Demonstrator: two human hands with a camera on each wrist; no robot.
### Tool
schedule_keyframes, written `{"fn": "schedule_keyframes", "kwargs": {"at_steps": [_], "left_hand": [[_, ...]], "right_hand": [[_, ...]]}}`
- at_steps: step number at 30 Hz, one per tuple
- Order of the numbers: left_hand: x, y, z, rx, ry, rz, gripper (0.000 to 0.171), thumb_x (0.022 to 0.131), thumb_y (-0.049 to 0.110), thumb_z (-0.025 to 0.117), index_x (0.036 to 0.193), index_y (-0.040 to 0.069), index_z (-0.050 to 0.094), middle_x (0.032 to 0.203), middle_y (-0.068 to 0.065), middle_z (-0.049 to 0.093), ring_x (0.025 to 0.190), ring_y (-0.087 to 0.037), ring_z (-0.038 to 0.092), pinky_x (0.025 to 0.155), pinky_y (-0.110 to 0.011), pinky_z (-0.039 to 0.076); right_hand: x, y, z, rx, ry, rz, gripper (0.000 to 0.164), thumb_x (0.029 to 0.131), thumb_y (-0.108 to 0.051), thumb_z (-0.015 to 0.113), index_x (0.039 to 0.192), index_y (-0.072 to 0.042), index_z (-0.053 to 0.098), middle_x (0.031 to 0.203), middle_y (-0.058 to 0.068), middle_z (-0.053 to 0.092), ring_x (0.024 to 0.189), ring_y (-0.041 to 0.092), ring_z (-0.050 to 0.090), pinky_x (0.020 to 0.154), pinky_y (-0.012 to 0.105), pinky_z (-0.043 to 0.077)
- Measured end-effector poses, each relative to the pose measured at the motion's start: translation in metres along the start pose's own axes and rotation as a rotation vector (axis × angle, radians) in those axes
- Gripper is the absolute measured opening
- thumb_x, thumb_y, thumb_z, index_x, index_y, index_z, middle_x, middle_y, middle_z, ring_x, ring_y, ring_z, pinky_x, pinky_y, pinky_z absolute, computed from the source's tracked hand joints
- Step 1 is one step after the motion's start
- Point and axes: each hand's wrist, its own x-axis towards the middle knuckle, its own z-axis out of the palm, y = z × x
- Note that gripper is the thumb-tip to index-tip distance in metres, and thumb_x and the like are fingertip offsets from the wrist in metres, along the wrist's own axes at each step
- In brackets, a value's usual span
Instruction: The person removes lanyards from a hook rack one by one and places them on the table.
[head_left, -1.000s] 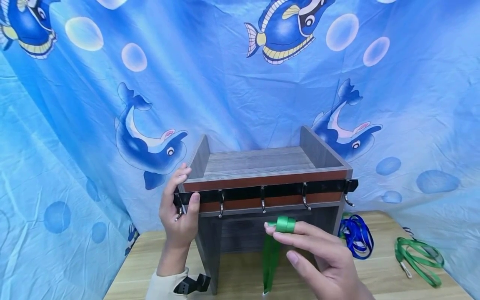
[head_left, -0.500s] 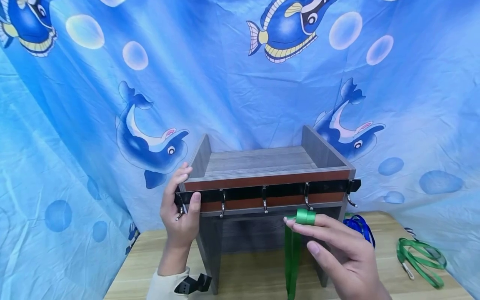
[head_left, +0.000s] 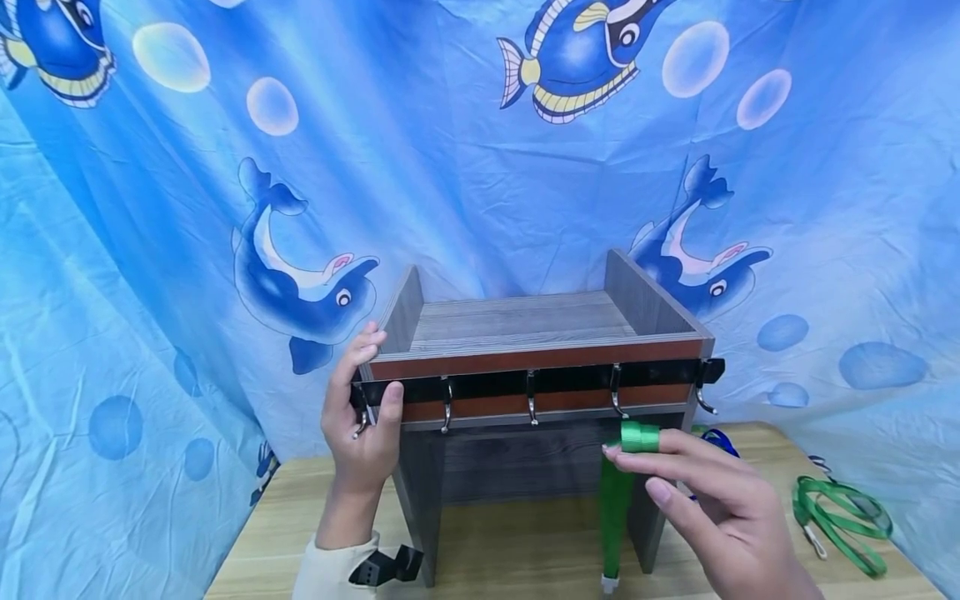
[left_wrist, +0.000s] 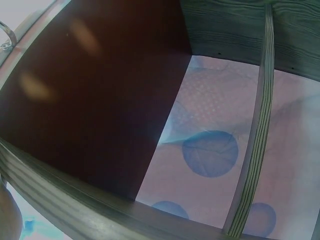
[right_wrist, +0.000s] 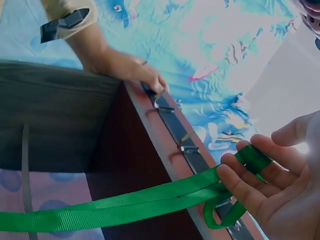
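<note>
A grey wooden shelf stands on the table, with a black hook rail along its reddish front. My left hand grips the left end of shelf and rail, thumb pressed on the rail's front. My right hand holds a green lanyard whose upper end is looped round a finger. The doubled strap hangs down in front of the shelf's right leg, ending in a pale clip. In the right wrist view, the lanyard stretches left from the bent fingers. The loop is just below the second hook from the right.
Another green lanyard lies coiled on the wooden table at the right. Behind my right hand, a blue lanyard is partly hidden. A blue curtain with printed sea animals hangs behind the shelf.
My right hand has moved right along the rail with the green lanyard, from below the middle hook to below the second hook from the right. My left hand keeps its grip.
</note>
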Motion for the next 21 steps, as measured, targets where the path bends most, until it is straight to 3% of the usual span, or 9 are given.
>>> {"fn": "schedule_keyframes", "kwargs": {"at_steps": [4, 8, 10, 14, 21], "left_hand": [[0.0, -0.001, -0.001, -0.003, -0.003, -0.004, 0.041, 0.096, 0.012, 0.066, 0.123, -0.018, 0.056, 0.14, -0.013, 0.069, 0.144, -0.026, 0.058, 0.126, -0.036, 0.042], [0.0, 0.0, -0.001, -0.009, -0.004, -0.009, 0.04, 0.095, 0.01, 0.066, 0.122, -0.018, 0.056, 0.14, -0.012, 0.069, 0.144, -0.026, 0.058, 0.126, -0.036, 0.042], [0.0, 0.0, -0.002, -0.01, -0.002, -0.009, 0.04, 0.095, 0.01, 0.066, 0.122, -0.018, 0.056, 0.14, -0.012, 0.069, 0.144, -0.026, 0.058, 0.126, -0.036, 0.042], [0.001, 0.0, -0.002, -0.012, 0.006, -0.002, 0.04, 0.096, 0.01, 0.066, 0.122, -0.018, 0.056, 0.14, -0.013, 0.069, 0.144, -0.027, 0.058, 0.126, -0.036, 0.042], [0.001, 0.002, 0.0, -0.031, 0.015, 0.008, 0.04, 0.096, 0.01, 0.066, 0.121, -0.019, 0.057, 0.139, -0.013, 0.07, 0.143, -0.028, 0.059, 0.126, -0.037, 0.043]], "right_hand": [[0.0, 0.0, -0.008, -0.098, 0.003, 0.044, 0.048, 0.085, 0.023, 0.063, 0.121, -0.006, 0.079, 0.102, -0.014, 0.071, 0.087, 0.0, 0.05, 0.065, 0.015, 0.038], [-0.003, 0.005, -0.016, -0.108, -0.014, 0.074, 0.047, 0.087, 0.024, 0.062, 0.121, -0.005, 0.078, 0.097, -0.011, 0.064, 0.08, 0.0, 0.046, 0.056, 0.017, 0.036], [-0.008, 0.01, -0.02, -0.117, -0.033, 0.108, 0.047, 0.089, 0.022, 0.062, 0.123, -0.006, 0.078, 0.107, -0.011, 0.069, 0.089, 0.0, 0.054, 0.062, 0.013, 0.042], [-0.017, 0.022, -0.028, -0.142, -0.037, 0.151, 0.046, 0.091, 0.02, 0.062, 0.124, -0.008, 0.078, 0.12, -0.012, 0.072, 0.093, -0.002, 0.056, 0.06, 0.012, 0.041], [-0.03, 0.034, -0.042, -0.243, 0.028, 0.269, 0.04, 0.096, 0.013, 0.063, 0.12, -0.013, 0.08, 0.122, -0.015, 0.073, 0.114, -0.008, 0.061, 0.065, 0.008, 0.041]]}}
